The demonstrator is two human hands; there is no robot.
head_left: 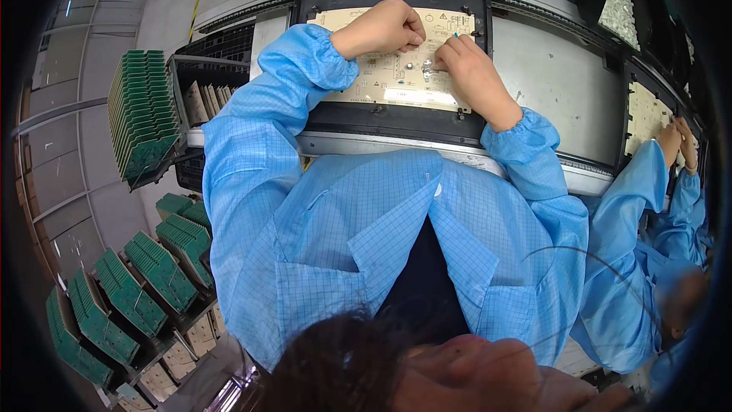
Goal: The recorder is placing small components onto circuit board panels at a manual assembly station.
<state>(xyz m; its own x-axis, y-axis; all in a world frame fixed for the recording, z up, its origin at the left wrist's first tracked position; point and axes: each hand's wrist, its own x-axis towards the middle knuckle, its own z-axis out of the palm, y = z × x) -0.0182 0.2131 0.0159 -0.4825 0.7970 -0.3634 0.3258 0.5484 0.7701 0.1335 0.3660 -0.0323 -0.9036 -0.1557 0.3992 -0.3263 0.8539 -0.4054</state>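
A cream circuit board (pixel 366 91) with printed markings lies flat in a black frame (pixel 320 119) in front of me. Over its upper middle is my left hand (pixel 387 29), fingers curled into a pinch; anything between the tips is too small to make out. My right hand (pixel 474 76) bends over the board's right part with its fingers closed together. A tiny blue part (pixel 456 35) shows at its upper knuckles, and shiny small parts (pixel 428 69) sit by its fingertips. Whether these are held or on the board I cannot tell.
Racks of upright green circuit boards (pixel 145 118) stand at the left, with more green boards (pixel 164 278) lower left. Black bins of small parts (pixel 616 0) line the far side. A metal conveyor rail (pixel 549 11) runs sideways. At right, a co-worker's hands (pixel 675 141) work over another board.
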